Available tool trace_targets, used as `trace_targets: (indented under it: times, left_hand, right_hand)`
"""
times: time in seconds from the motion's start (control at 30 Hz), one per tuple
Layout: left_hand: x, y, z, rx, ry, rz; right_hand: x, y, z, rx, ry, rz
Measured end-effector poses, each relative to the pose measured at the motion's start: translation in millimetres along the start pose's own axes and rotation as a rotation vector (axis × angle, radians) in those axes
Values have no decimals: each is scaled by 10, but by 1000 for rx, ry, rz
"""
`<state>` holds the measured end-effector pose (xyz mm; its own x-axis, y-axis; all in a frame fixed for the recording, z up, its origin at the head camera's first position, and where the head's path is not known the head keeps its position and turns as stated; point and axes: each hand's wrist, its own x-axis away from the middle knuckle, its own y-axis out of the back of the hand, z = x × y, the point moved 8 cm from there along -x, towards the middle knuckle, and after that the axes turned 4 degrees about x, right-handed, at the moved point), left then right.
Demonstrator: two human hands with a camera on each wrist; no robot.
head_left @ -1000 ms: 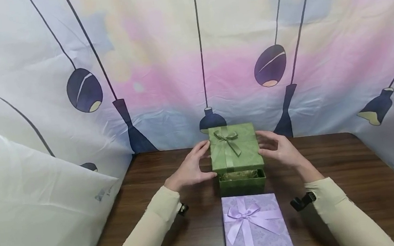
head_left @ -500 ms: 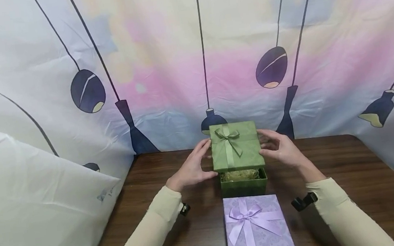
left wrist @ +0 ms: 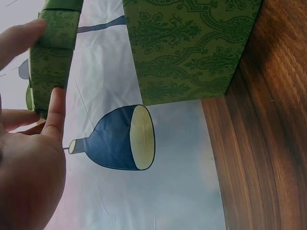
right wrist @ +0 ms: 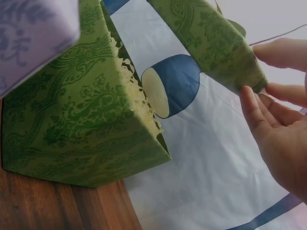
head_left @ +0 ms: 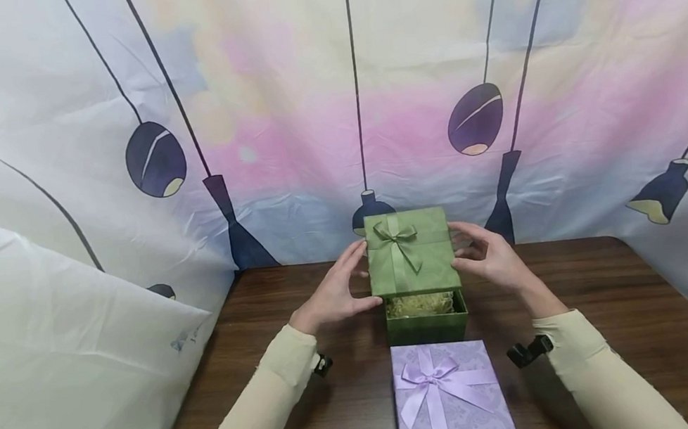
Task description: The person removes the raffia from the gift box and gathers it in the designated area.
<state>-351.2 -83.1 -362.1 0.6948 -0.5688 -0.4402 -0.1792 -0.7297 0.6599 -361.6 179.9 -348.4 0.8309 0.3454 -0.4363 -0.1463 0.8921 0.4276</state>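
A green patterned gift-box lid point(head_left: 431, 254) with a ribbon bow is lifted and tilted above its green box base point(head_left: 429, 330). My left hand point(head_left: 331, 295) holds the lid's left side, fingers behind and thumb near the front corner. On the opposite side, my right hand point(head_left: 494, 258) grips the lid between thumb and fingers. The right wrist view shows a clear gap between the lid and the base, with pale shredded filler point(right wrist: 136, 103) along the open top. Whatever lies beneath the filler is hidden.
A purple gift box point(head_left: 472, 416) with a satin bow stands closed just in front of the green base. Brown wooden table point(head_left: 589, 300) surrounds both. A lamp-printed cloth point(head_left: 285, 143) hangs behind, and white cloth point(head_left: 69, 373) covers the left side.
The lid has risen slightly in both hands, and more of the filler in the green base now shows. The purple box stays in front of the base.
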Motion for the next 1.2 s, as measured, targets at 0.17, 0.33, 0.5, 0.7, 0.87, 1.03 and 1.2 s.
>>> trace_targets:
  times: [0.17,0.33,0.5,0.7,0.87,1.03,1.2]
  left_hand:
    - [1,24,-25,69,-19,-31]
    - [-5,49,-112,187,-56,-62]
    - [17,122,-340,312,-77,-71]
    - [27,187,-439,378,-39,-106]
    - [25,195,-439,414,-54,-136]
    - [14,196,-406,438,-36,-172]
    - [4,220,-401,480,-15,-224]
  right_hand:
    - [-12,27,50,-18,46,-30]
    - [-18,55,83,-43,74,-61]
    - [-17,71,101,-11,69,-75]
    - [-28,93,124,-2,53,-100]
    - [-26,103,141,-15,45,-137]
    - [-29,111,170,-70,53,-217]
    - [-40,105,182,-139,42,-310]
